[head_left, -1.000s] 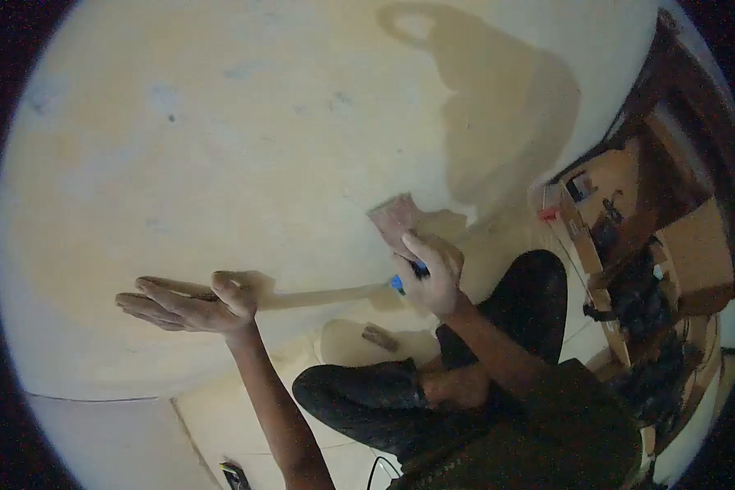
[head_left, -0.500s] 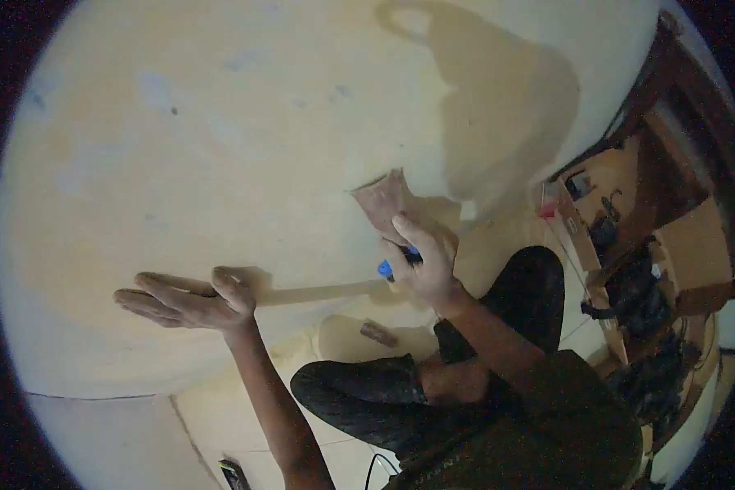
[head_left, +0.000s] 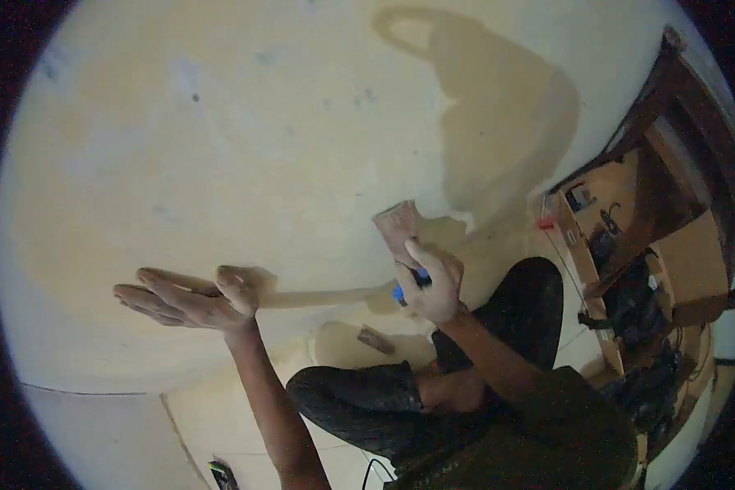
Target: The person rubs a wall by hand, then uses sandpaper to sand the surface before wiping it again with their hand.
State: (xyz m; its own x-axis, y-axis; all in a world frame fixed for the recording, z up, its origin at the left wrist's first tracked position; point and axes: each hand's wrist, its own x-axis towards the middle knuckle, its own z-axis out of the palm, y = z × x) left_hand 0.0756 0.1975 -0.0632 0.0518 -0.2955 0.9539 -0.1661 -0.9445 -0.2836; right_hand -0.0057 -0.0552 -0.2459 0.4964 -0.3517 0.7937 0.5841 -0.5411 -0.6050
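My right hand (head_left: 434,284) is wrapped around the blue handle of a putty knife (head_left: 397,229). Its wide blade, coated in brownish dust, points up and meets the patchy yellow-white wall (head_left: 245,188). Off to the left, my left hand (head_left: 192,300) is stretched out along the wall with its fingers extended and nothing in it. Dust whitens the skin of both hands.
A small brown block (head_left: 376,340) lies on the floor by my folded legs (head_left: 351,400). Open cardboard boxes (head_left: 694,265) with dark items stand at the right. A black cable (head_left: 368,472) and a dark object (head_left: 223,474) lie at the bottom.
My right hand and the putty knife have moved down along the wall, toward my legs. The view has shifted slightly. My left hand stays in nearly the same place.
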